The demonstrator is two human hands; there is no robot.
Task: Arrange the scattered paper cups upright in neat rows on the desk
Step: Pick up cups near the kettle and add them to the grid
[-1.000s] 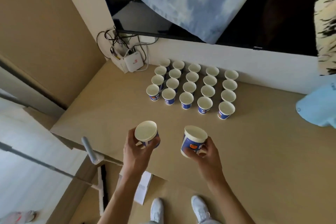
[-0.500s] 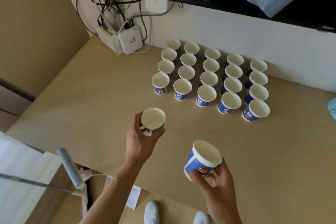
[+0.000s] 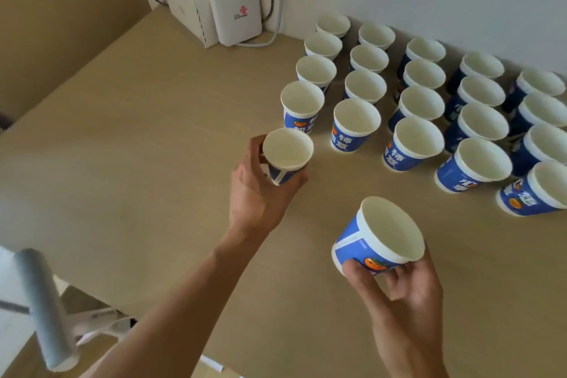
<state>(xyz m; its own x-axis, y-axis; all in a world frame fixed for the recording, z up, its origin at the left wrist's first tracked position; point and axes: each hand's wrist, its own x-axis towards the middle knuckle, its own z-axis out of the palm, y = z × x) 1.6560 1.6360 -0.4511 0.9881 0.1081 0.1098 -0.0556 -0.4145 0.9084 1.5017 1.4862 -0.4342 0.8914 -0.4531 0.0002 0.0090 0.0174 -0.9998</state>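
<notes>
Head: hands (image 3: pixel 257 193) (image 3: pixel 405 294) grip cups (image 3: pixel 287 152) (image 3: pixel 383 233); perhaps aloft.

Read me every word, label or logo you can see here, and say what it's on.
"柿": white character on the front-row cup and its neighbour cup; characters below it unclear.
White box: red logo and small print, too blurred.
Right cup, in the right hand: tiny print by the seam, too small.
Left cup, in the left hand: no text shows.
</notes>
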